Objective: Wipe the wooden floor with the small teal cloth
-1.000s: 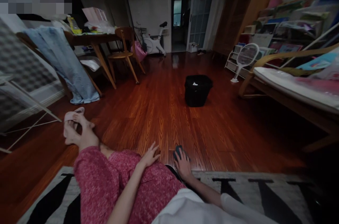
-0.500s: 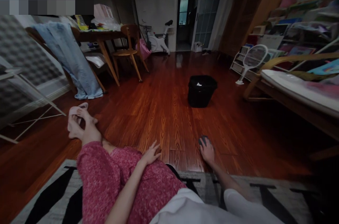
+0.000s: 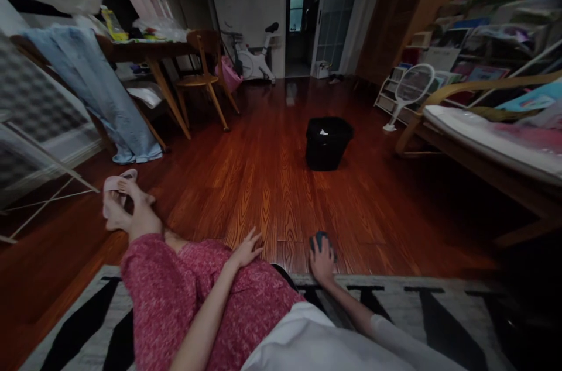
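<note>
My right hand (image 3: pixel 324 263) is held out in front of me beside my right thigh, its fingers curled over a small dark rounded object (image 3: pixel 319 237). Dim light and the fingers hide what kind of thing it is. My left hand (image 3: pixel 247 251) rests on the pink-red trousers (image 3: pixel 211 277) over my thigh, fingers spread and nothing in them. Farther ahead, a black bin (image 3: pixel 328 148) stands upright on the wooden floor (image 3: pixel 259 184), with a small white scrap on its top. Neither hand reaches the bin.
A patterned rug (image 3: pixel 395 306) lies beneath me. Left are a table (image 3: pixel 144 50), a wooden chair (image 3: pixel 204 75) and jeans (image 3: pixel 100 90) draped over another chair. At right stand a cushioned wooden seat (image 3: pixel 487 131), a white racket-shaped object (image 3: pixel 410 87) and crowded shelves. An exercise bike (image 3: pixel 259 58) stands behind.
My right hand has moved left, closer to my thigh, with the dark object still in it. My left hand stays on my leg. The view has shifted slightly.
</note>
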`<state>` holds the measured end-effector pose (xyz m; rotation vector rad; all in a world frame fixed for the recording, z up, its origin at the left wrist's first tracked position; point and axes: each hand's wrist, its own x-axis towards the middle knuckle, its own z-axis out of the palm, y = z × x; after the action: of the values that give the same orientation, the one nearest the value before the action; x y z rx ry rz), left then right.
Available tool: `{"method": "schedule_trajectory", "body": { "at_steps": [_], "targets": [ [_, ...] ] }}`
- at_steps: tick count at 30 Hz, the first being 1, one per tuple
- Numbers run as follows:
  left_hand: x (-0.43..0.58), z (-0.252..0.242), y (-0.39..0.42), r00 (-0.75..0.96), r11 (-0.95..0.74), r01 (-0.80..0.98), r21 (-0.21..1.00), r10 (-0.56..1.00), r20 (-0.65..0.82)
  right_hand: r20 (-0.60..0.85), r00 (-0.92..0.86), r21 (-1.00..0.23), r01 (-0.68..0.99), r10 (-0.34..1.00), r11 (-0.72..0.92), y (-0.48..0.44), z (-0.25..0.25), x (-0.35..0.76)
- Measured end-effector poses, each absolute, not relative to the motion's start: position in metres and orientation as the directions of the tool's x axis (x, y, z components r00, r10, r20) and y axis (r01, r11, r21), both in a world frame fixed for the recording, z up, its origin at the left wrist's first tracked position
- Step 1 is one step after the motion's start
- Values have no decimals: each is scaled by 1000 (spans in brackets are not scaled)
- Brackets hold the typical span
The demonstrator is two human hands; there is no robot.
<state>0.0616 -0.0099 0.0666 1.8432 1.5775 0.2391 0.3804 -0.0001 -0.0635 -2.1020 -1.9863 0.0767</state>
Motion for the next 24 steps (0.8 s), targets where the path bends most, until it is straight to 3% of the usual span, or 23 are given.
{"method": "schedule_trajectory", "body": {
  "at_steps": [6,10,13,17,21,24],
  "targets": [
    [59,61,-9,243,-36,807,589,930,-276,92,-450,-288,842,888,456,1,-62,277],
    [56,56,-10,238,-39,815,579,933,-272,114,-661,-348,673,742,653,12,-52,281],
    [54,52,-10,238,-45,827,560,931,-278,147,-713,-361,607,686,708,20,-44,331],
    [52,46,-9,242,-50,826,561,931,-273,141,-501,-291,804,854,519,29,-44,433],
    [49,38,-8,246,-55,827,560,930,-272,161,-72,-193,976,984,103,29,-49,540],
    [46,33,-7,245,-52,835,549,927,-284,173,283,-243,941,944,-237,21,-45,599]
  ]
}}
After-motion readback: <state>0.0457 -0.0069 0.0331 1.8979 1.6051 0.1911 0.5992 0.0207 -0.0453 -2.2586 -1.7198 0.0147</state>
